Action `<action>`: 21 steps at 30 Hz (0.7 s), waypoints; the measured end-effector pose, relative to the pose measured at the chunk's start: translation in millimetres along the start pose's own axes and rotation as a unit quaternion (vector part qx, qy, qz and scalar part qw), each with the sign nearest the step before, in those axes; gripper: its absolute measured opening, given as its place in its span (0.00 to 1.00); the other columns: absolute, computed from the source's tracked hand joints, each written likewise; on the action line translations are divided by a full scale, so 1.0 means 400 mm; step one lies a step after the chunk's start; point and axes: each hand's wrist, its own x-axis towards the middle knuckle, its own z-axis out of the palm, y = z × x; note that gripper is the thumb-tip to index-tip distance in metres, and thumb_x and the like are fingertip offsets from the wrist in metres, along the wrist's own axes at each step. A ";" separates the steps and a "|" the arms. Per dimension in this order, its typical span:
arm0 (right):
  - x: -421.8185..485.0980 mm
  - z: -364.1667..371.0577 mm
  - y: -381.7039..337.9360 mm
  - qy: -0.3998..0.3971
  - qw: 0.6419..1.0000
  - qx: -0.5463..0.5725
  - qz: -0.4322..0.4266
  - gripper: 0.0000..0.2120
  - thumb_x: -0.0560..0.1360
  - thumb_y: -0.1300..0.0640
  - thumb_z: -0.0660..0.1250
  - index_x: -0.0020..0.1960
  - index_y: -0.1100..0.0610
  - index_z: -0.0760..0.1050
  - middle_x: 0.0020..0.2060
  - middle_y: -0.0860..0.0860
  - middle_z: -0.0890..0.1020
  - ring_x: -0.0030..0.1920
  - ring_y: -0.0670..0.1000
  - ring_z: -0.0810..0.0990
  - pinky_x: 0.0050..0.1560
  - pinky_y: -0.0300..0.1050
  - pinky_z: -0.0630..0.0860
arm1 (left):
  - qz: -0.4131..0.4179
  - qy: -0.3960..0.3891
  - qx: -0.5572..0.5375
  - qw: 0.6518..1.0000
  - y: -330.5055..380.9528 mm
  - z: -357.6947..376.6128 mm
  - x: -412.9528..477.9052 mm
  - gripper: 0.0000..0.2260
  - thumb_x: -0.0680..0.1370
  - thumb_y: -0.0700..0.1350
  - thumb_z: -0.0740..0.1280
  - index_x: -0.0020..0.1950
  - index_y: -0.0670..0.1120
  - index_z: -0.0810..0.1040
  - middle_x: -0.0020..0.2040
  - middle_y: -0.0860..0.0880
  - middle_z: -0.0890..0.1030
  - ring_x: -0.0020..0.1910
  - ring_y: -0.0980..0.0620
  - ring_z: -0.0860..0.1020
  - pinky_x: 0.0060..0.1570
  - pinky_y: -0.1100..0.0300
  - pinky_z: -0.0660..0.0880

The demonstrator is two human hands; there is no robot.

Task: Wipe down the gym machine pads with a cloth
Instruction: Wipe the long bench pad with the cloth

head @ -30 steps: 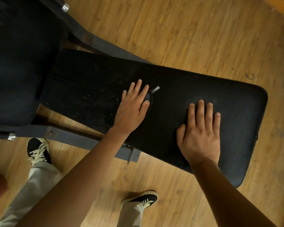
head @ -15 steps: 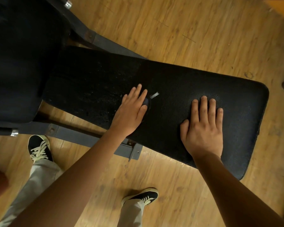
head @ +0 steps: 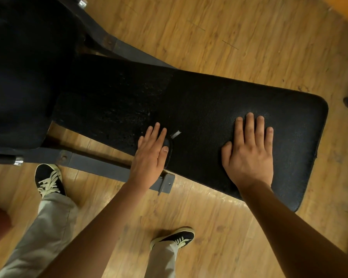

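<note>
The left grip (head: 151,155), a bare hand with fingers straight and close together, presses flat on a dark cloth (head: 169,146). The cloth's rounded edge and white tag (head: 175,134) show beside the thumb. It lies near the middle of the long black bench pad (head: 209,101), close to the near edge. The right grip (head: 249,155), wide and holding nothing, rests flat on the same surface further right. A grey metal frame (head: 113,169) and wooden floor (head: 229,37) lie below.

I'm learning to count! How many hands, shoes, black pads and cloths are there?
Hands: 2, left hand, right hand
Shoes: 2, left shoe, right shoe
Black pads: 2, long pad, big pad
Cloths: 1, dark cloth under the left hand
Total: 7
</note>
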 end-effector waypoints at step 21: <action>0.124 0.024 -0.147 -0.041 0.996 -0.018 -0.079 0.32 0.84 0.43 0.48 0.83 0.57 0.53 0.82 0.57 0.53 0.83 0.57 0.46 0.81 0.61 0.47 | 0.041 0.007 -0.021 0.999 -0.003 -0.010 0.017 0.22 0.87 0.49 0.50 0.81 0.47 0.59 0.83 0.48 0.53 0.83 0.53 0.45 0.79 0.56 0.39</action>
